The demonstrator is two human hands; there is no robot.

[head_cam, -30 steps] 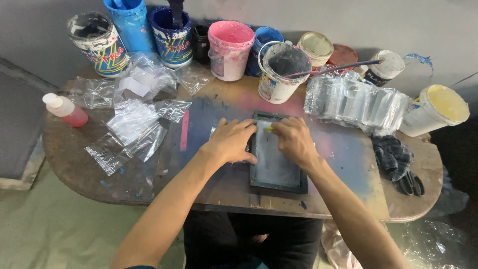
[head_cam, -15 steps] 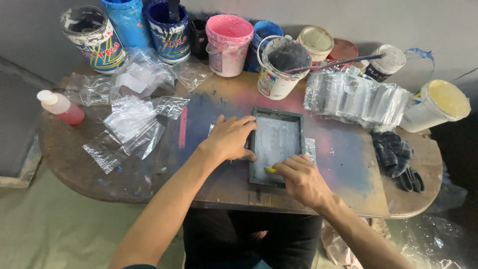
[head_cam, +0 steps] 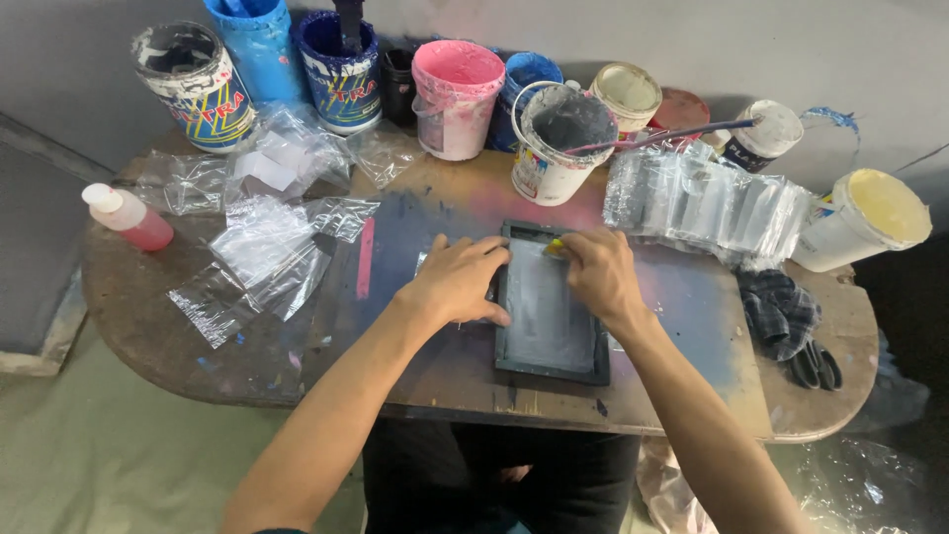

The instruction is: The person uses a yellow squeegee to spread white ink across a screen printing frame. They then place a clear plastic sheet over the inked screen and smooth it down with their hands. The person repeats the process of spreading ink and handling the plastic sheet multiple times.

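**Right hand back at the top of the frame**

Your right hand (head_cam: pixel 598 277) has moved from the frame's near edge to its far end, fingers clenched on a small yellow piece (head_cam: pixel 556 246). Your left hand (head_cam: pixel 457 282) lies flat, fingers released, steadying the dark frame (head_cam: pixel 550 307) on the surface (head_cam: pixel 178 326).

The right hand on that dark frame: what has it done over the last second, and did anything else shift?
The right hand, with a small yellow tool, slid from the frame's far end to its near end, then back to the far end. The left hand stayed pressed on the frame's left edge; the paint tubs did not move.
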